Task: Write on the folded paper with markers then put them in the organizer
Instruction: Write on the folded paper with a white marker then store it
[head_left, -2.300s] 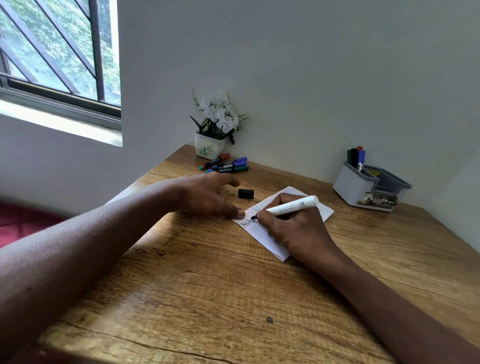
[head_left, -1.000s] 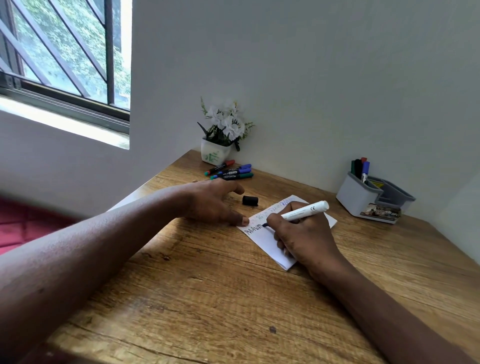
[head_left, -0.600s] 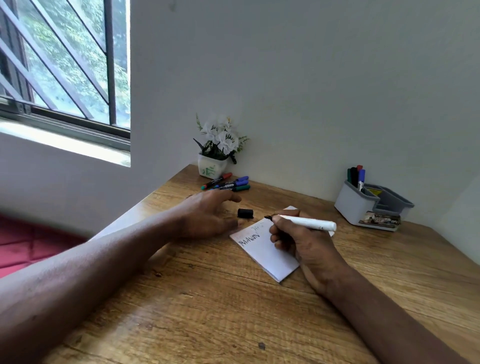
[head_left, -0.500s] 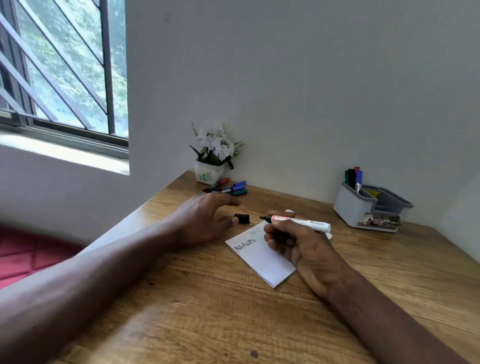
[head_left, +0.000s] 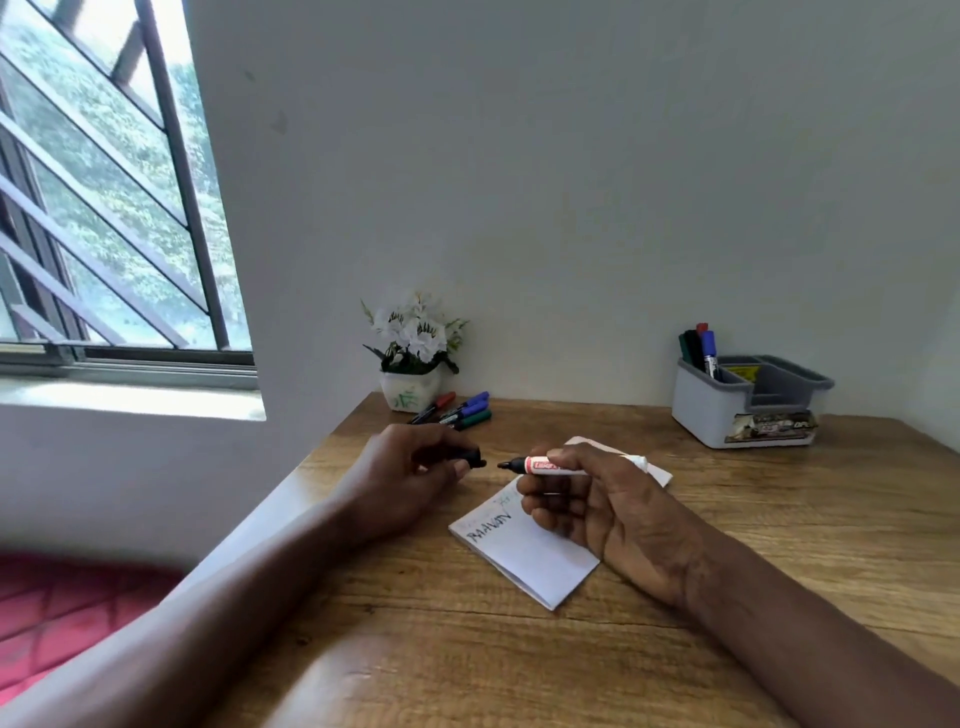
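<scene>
The folded white paper lies on the wooden desk with black writing near its left edge. Above it my right hand holds a white marker level, its black tip bare and pointing left. My left hand pinches the black cap a short gap from that tip. Three capped markers, red, blue and green, lie near the back wall. The grey organizer stands at the back right with several markers upright in its left compartment.
A small white pot of white flowers stands against the wall behind the loose markers. The desk's left edge runs close by my left forearm, with a window beyond it.
My right hand lifted the marker off the paper and turned it level. My left hand left the paper, picked the black cap off the desk and brought it close to the tip.
</scene>
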